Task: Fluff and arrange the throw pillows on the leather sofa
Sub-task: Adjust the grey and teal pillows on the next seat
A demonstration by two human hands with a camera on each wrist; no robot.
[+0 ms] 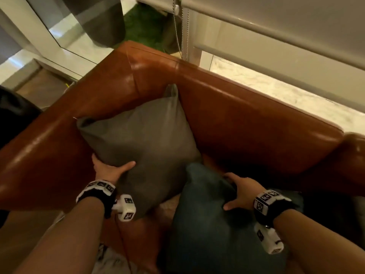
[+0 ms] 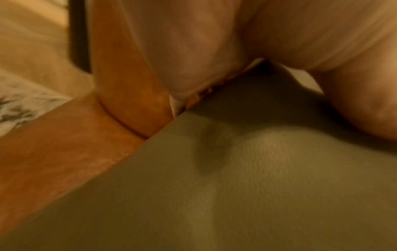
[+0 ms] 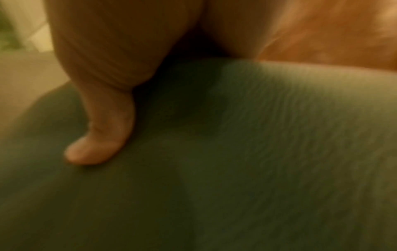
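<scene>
A grey pillow (image 1: 142,139) stands on one corner in the corner of the brown leather sofa (image 1: 246,119), leaning on the arm and back. My left hand (image 1: 110,169) grips its lower left edge, thumb across the front and fingers hidden behind. A dark teal pillow (image 1: 207,224) lies in front of it on the seat. My right hand (image 1: 239,190) holds its upper edge, thumb on the near face and fingers curled over the far side. In the left wrist view the grey pillow (image 2: 257,178) meets the sofa (image 2: 64,144). In the right wrist view my thumb (image 3: 101,144) presses the teal pillow (image 3: 236,152).
A window with a roller blind and bead chain (image 1: 180,36) runs behind the sofa back. A light patterned fabric (image 1: 110,262) lies at the seat's front edge. The sofa's neighbouring back cushion (image 1: 355,147) shows at the right edge. Wooden floor (image 1: 39,89) lies beyond the sofa arm.
</scene>
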